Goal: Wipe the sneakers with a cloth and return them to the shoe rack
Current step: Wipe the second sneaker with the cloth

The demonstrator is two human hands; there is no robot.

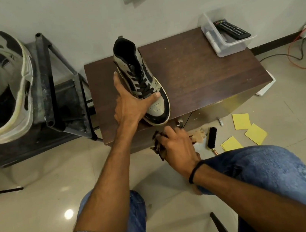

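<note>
A grey and black high-top sneaker (142,74) stands on the dark brown wooden cabinet (201,74), toe towards me. My left hand (129,103) holds it at the forefoot, thumb across the toe box and fingers along its left side. The other sneaker (0,87) of the pair sits on the black metal shoe rack (46,81) at the left. Below the cabinet's front edge, my right hand (177,145) grips a dark crumpled cloth (158,146), apart from the sneaker.
A clear plastic box (225,48) with a black remote (231,28) stands at the cabinet's back right. A black shoe brush (211,136), yellow sheets (242,121) and a tan rag lie on the tiled floor at the right. Cables run along the right wall.
</note>
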